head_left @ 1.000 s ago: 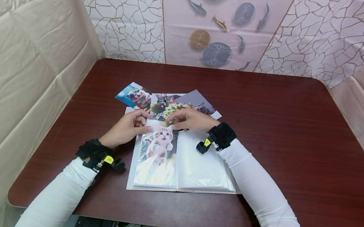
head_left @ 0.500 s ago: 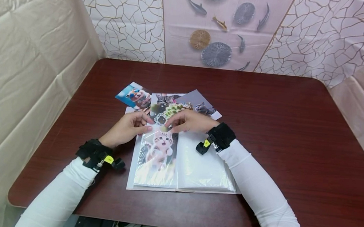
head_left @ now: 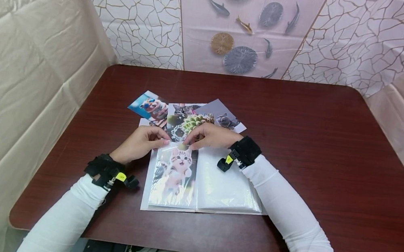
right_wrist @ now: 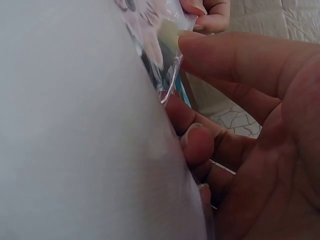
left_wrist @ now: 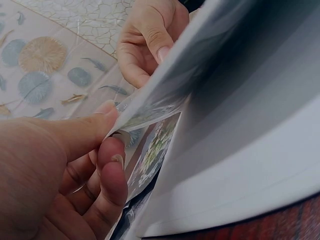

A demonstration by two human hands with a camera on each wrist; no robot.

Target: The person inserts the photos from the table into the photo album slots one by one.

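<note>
A photo album (head_left: 147, 187) lies open on the table. In the clear sleeve of its left page sits a kitten photo (head_left: 180, 166), its top edge by my fingers. My left hand (head_left: 139, 146) pinches the sleeve's upper left corner; the left wrist view shows the clear film (left_wrist: 150, 112) between thumb and forefinger. With thumb and forefinger, my right hand (head_left: 215, 137) pinches the top of the kitten photo, where the right wrist view shows a pale patch (right_wrist: 169, 36) under the thumb. The album's right page (head_left: 225, 185) is blank white under plastic.
Behind the album lie loose photos: a blue one (head_left: 147, 104) at the left, a succulent picture (head_left: 193, 122) in the middle and a grey one (head_left: 221, 113) at the right. The dark red table (head_left: 312, 153) surrounds them, with curtains at both sides.
The kitten photo has slid down toward the person inside the sleeve. My right hand has moved down slightly with it, while my left hand has stayed at the sleeve corner.
</note>
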